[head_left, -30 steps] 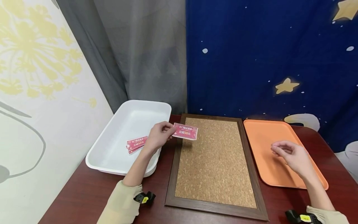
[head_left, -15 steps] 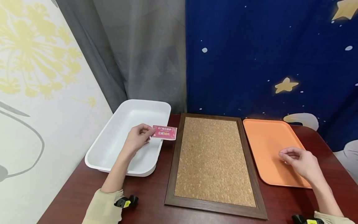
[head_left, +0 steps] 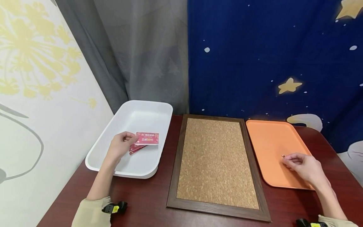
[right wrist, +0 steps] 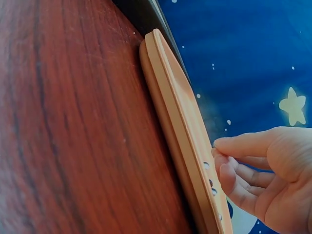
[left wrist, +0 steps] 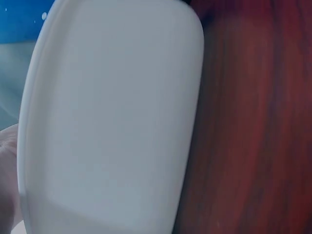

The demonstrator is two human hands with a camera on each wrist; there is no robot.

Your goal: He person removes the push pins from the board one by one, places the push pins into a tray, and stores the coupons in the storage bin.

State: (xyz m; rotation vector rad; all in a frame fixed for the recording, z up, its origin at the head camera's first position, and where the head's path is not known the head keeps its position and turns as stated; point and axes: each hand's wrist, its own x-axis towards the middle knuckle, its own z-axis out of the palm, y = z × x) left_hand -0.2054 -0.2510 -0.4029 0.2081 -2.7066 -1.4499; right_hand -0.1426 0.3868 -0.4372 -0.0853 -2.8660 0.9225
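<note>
In the head view my left hand (head_left: 121,146) pinches a red paper coupon (head_left: 147,138) by its left end, over the white plastic tub (head_left: 99,154). Beneath it, partly covered, more red coupons (head_left: 137,149) lie in the tub. The left wrist view has the tub's outer wall (left wrist: 112,117) in front, with only a bit of the hand at the edge. Low over the orange tray (head_left: 269,138), my right hand (head_left: 304,167) has thumb and forefinger pinched around a tiny metallic thumbtack (head_left: 283,156). Several small shiny tacks (right wrist: 214,191) show by the tray rim in the right wrist view.
Between tub and tray lies a cork board (head_left: 216,164) with a brown wooden frame. All stand on a dark red wooden table (head_left: 141,201). A grey curtain (head_left: 153,56) and a blue starry curtain (head_left: 241,63) hang behind; a patterned wall (head_left: 42,126) is at left.
My left hand has carried the coupon leftward from above the cork board to over the tub's coupons. My right hand has come lower over the orange tray, and the tack now shows at its fingertips.
</note>
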